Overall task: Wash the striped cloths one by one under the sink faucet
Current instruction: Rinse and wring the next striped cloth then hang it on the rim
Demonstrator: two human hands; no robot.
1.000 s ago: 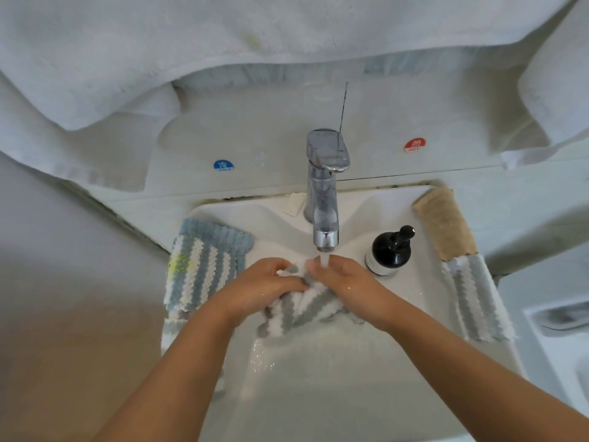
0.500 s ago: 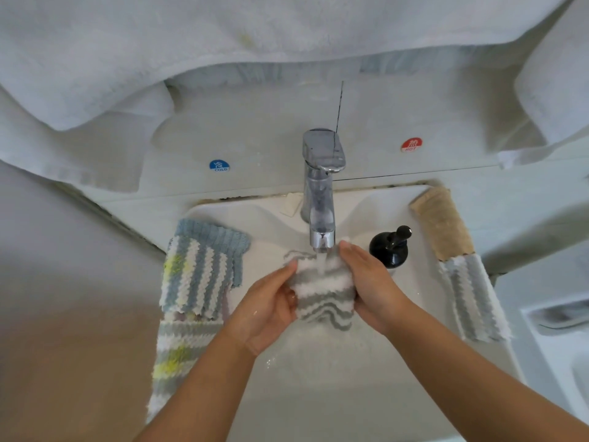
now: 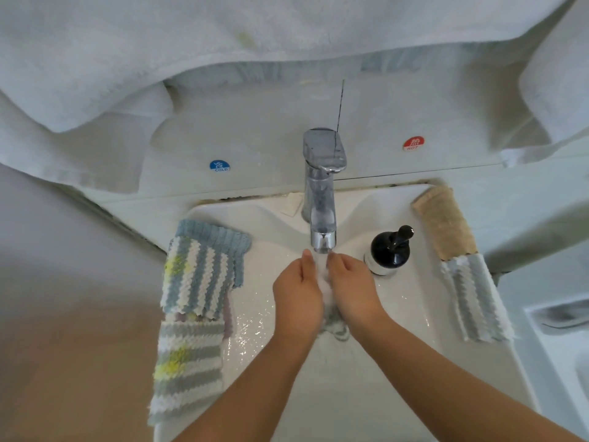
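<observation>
Head view looks down on the left hand (image 3: 298,296) and right hand (image 3: 352,290) pressed together around a striped cloth (image 3: 331,323), squeezing it under the faucet (image 3: 322,199) stream over the sink (image 3: 411,317). Soaked, the cloth likely feels soft, heavy and limp; gripping a bunched fold would probably suit better than an edge. Most of it is hidden between the palms, only a grey-white tail showing below
</observation>
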